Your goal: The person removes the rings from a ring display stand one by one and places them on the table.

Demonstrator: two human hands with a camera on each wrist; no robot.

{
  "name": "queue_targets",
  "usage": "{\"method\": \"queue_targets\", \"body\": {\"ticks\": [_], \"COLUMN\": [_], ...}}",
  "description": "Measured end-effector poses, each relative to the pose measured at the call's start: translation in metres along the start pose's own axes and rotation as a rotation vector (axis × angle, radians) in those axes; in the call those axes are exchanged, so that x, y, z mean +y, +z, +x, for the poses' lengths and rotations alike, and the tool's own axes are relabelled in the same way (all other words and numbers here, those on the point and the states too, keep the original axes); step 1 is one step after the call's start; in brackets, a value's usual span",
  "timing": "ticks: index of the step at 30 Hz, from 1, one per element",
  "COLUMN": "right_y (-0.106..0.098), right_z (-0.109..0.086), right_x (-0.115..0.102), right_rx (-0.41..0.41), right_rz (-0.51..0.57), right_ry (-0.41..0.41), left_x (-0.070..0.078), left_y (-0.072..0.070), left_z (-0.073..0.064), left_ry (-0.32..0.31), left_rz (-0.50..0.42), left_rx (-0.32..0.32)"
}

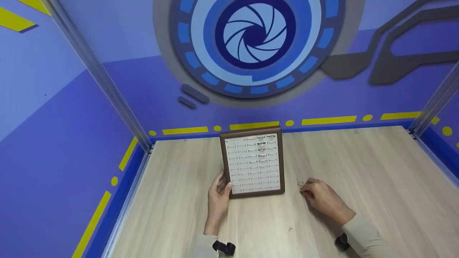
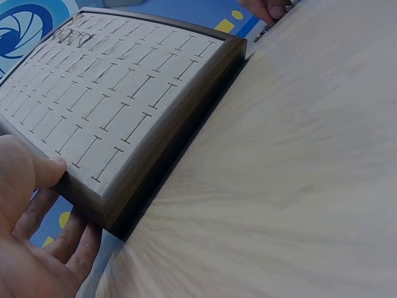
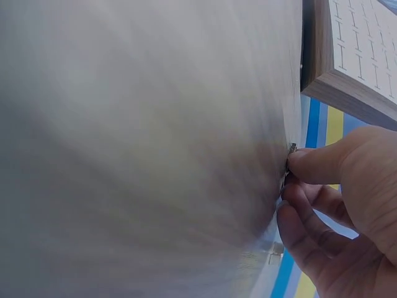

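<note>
My left hand (image 1: 218, 200) grips the lower left edge of a ring display board (image 1: 254, 165), thumb on the front and fingers behind. The board has a brown wooden frame and a white slotted pad, and stands tilted back on the table. Several rings (image 1: 261, 144) sit in slots near its upper right. On the table to the right of the board, my right hand (image 1: 324, 197) pinches a small ring (image 3: 293, 148) between thumb and fingertips. Another thin ring (image 1: 300, 183) lies right beside those fingertips.
The light wood table (image 1: 358, 172) meets a blue and purple back wall (image 1: 322, 96) just behind the board. A side wall (image 1: 71, 143) with a metal post (image 1: 118, 100) bounds the left. Black straps (image 1: 224, 247) are on both wrists.
</note>
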State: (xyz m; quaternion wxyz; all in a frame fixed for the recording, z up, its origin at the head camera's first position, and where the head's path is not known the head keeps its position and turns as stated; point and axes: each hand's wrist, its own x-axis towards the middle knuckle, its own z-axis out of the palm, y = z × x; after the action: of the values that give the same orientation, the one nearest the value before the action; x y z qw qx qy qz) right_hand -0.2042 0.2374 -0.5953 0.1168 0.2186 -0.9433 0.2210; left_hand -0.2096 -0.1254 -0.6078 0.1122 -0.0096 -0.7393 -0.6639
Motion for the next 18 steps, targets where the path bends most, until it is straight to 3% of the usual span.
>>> {"method": "queue_targets", "body": {"ticks": [11,18], "right_y": [-0.004,-0.018], "right_z": [0.001,0.017], "right_x": [0.001,-0.006], "right_rx": [0.013,0.146], "right_rz": [0.041,0.086], "right_ry": [-0.034,-0.085], "left_x": [-0.001,0.000], "left_y": [-0.001,0.000], "left_z": [0.000,0.000], "left_ry": [0.016,0.020], "left_rz": [0.034,0.020], "left_rx": [-0.008,-0.009]}}
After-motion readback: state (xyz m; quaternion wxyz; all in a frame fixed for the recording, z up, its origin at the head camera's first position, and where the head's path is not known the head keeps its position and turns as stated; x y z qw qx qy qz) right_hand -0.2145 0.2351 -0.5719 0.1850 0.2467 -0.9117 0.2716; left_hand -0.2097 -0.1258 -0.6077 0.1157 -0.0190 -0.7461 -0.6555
